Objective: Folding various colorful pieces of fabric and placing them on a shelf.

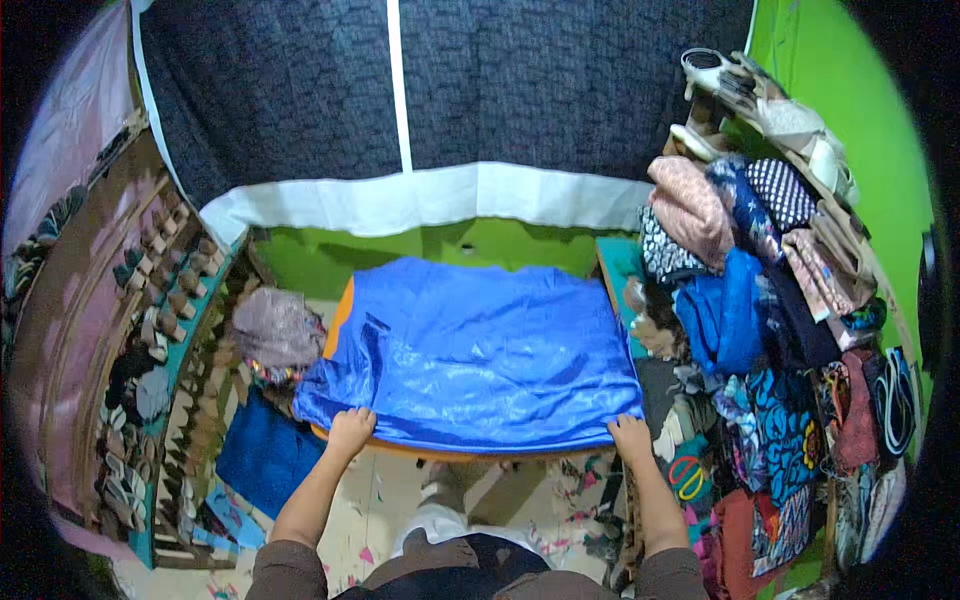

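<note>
A shiny blue cloth point(480, 350) lies spread out in front of me, creased and slightly rumpled. An orange edge point(341, 315) shows from under it on the left side. My left hand point(351, 431) is closed on the cloth's near left part, beside a bunched fold. At the near right corner my right hand point(629, 437) grips the same cloth, its fingers curled over the edge. Between the two hands the near edge runs almost straight. What supports the cloth is mostly hidden beneath it.
Shoes point(170, 300) line a rack at the left. A greyish cloth bundle point(277, 328) and dark blue fabric point(268, 455) lie nearby. Piled clothes point(740, 310) and red-and-yellow-handled scissors point(687, 478) are at the right. Scraps litter the floor point(385, 520); a dark curtain point(540, 90) hangs behind.
</note>
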Motion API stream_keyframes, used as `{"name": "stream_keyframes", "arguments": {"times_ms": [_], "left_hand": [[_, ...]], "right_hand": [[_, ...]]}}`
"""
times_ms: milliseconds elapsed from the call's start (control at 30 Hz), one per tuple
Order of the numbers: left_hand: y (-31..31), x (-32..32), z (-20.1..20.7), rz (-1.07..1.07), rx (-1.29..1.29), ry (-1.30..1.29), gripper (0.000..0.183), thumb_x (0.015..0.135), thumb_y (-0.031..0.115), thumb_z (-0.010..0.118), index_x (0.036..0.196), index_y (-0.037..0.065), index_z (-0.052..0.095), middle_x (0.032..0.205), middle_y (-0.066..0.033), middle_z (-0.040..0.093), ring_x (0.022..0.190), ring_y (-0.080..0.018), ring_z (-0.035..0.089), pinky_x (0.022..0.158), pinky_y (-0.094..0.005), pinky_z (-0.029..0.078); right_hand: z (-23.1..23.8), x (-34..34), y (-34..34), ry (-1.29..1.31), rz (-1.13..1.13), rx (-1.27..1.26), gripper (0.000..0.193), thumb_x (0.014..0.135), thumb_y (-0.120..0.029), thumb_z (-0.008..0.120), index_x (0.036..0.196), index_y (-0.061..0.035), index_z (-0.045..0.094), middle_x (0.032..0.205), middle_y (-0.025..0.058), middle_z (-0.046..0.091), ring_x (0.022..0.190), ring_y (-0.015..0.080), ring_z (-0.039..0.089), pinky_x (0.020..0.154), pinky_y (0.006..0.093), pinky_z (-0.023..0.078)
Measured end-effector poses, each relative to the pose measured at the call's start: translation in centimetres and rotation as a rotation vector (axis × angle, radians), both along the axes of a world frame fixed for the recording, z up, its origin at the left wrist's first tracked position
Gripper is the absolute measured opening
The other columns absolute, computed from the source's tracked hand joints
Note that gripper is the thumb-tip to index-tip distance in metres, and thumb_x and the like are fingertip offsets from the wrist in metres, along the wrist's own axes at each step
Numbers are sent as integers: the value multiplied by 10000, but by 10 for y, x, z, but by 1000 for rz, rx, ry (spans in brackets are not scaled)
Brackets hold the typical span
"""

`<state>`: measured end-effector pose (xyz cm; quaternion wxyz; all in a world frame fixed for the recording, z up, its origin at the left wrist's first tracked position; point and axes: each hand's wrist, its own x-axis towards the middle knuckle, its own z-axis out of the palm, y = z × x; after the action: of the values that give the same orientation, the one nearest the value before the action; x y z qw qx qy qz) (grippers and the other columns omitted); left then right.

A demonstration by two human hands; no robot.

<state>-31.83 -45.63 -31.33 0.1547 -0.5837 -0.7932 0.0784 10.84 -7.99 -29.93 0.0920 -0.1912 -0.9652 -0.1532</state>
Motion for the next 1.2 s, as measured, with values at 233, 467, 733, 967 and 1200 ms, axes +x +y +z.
{"name": "stream_keyframes", "arguments": {"times_ms": [233, 467, 733, 967, 1200], "left_hand": [[-45, 48, -4, 38, 110, -82, 194, 751, 141, 518, 921, 97, 599, 807, -57, 532, 774, -209, 546, 594, -340, 429], [-50, 48, 54, 240, 556, -234, 331, 669, -32, 538, 986, 50, 581, 974, -120, 588, 897, -304, 570, 757, -390, 462], [-45, 8, 82, 236, 593, -201, 326, 608, -52, 558, 914, 58, 574, 913, -99, 590, 860, -295, 568, 731, -380, 456], [-62, -29, 50, 35, -14, -350, 177, 654, 24, 540, 809, 70, 612, 855, -93, 597, 825, -289, 575, 693, -376, 457], [-45, -59, 60, 207, 439, -408, 278, 618, -51, 533, 868, 48, 599, 877, -126, 612, 881, -318, 572, 779, -395, 442]], "right_hand": [[-25, 51, -13, 14, -105, -163, 140, 704, -101, 511, 824, -109, 582, 782, 82, 520, 773, 265, 537, 625, 399, 431], [29, 41, 2, 345, -292, -81, 338, 610, 24, 554, 927, -87, 591, 860, 82, 545, 828, 284, 526, 716, 387, 422], [47, 31, 24, 427, -315, -115, 346, 592, 55, 544, 917, -55, 593, 914, 88, 572, 893, 288, 528, 764, 392, 423], [12, 40, 30, 132, -219, -357, 341, 597, 71, 559, 898, -72, 632, 920, 99, 587, 943, 298, 525, 794, 394, 431], [10, 20, 33, 585, -549, -415, 369, 663, 77, 466, 986, -42, 600, 946, 146, 579, 944, 332, 525, 823, 392, 409]]}}
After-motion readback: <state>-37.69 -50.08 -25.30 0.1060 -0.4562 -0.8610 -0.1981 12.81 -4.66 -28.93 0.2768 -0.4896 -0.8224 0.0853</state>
